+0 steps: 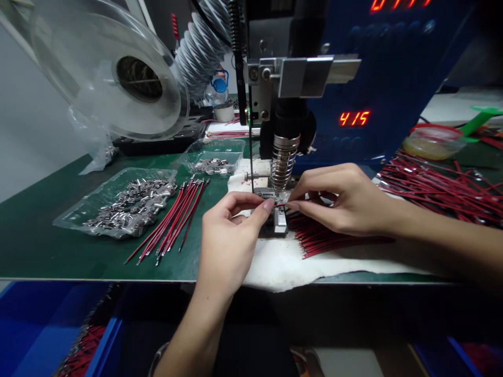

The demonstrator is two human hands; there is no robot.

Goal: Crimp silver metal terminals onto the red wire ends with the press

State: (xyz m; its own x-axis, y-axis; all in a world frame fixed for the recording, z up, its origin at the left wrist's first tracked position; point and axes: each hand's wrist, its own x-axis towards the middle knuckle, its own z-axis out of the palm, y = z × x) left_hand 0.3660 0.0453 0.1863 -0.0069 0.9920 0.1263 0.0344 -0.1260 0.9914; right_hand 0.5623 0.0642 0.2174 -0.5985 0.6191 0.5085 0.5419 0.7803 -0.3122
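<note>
Both hands meet at the small metal fixture (280,222) under the spring-loaded head (285,157) of a blue machine. My left hand (231,235) pinches thumb against forefinger just left of the fixture; what lies between them is too small to name. From the right, my right hand (341,201) pinches a thin red wire (281,204) that spans the short gap between the fingertips. A bundle of red and black wires (314,238) rests on white cloth below my right hand. Another bundle of red wires (173,222) lies on the green table to the left.
Two clear trays of metal terminals (133,204) (214,166) stand at left. A clear reel (106,78) overhangs them. Red wires (444,188) pile up at right, beside a small tub (434,141). Blue bins (35,324) sit below the table edge.
</note>
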